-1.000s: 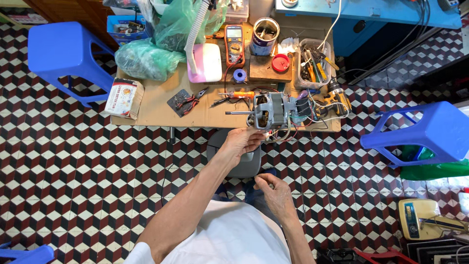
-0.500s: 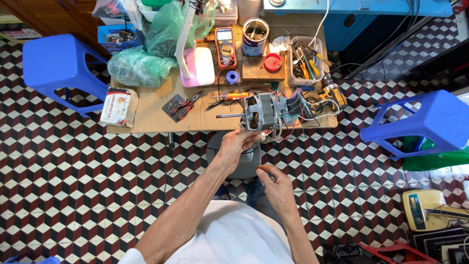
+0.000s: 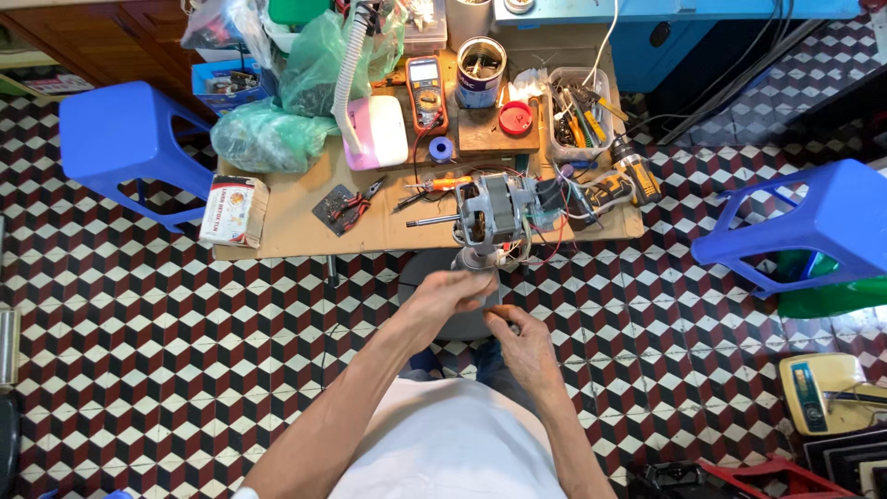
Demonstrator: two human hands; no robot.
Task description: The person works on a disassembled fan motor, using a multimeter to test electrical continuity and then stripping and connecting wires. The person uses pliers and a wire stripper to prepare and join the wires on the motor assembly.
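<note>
Both hands meet below the table [image 3: 286,242] edge: left hand [image 3: 450,294] and right hand [image 3: 519,334] close together, fingertips near each other; whether they pinch anything cannot be told. Just beyond them, the electric motor [image 3: 494,211] sits at the table's near edge. Farther back: 1 multimeter [image 3: 426,91] and 1 tin can [image 3: 480,70].
</note>
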